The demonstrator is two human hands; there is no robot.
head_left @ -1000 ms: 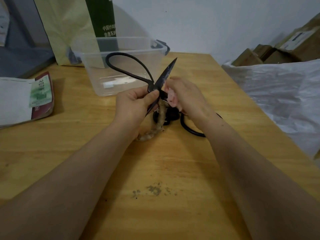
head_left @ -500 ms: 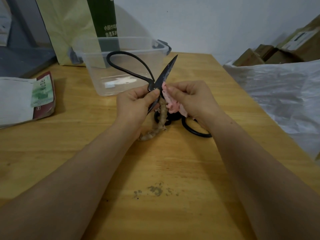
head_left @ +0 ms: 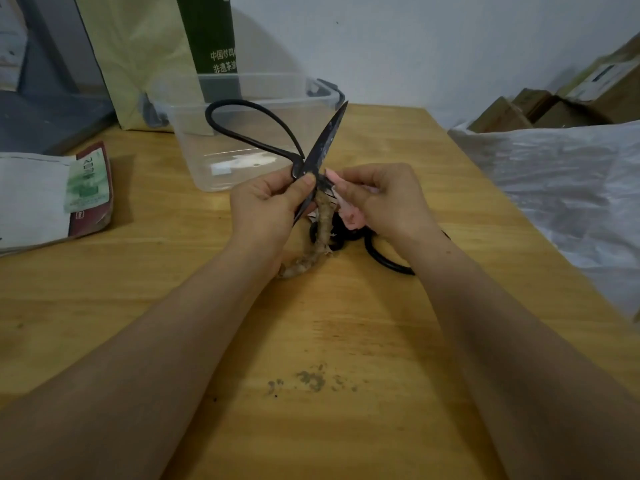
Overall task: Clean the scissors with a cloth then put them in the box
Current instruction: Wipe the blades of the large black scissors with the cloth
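Observation:
Black iron scissors [head_left: 325,140] with large loop handles are held above the wooden table, one blade pointing up and away, one loop toward the box. My left hand [head_left: 266,209] pinches them at the pivot between thumb and fingers. One handle is wrapped in tan cord [head_left: 320,233] that hangs down to the table. My right hand [head_left: 381,202] pinches a pink cloth [head_left: 349,216] against the scissors just below the pivot. A clear plastic box [head_left: 242,133] stands open right behind the scissors.
Another pair of black scissors [head_left: 384,252] lies on the table under my right wrist. A white and red packet [head_left: 52,199] lies at the left. A yellow-green paper bag [head_left: 156,53] stands behind the box. Crinkled white plastic sheeting [head_left: 568,188] covers the right side.
My right hand with the pink cloth has slid up along the scissors toward the pivot. The scissors and left hand stay almost still.

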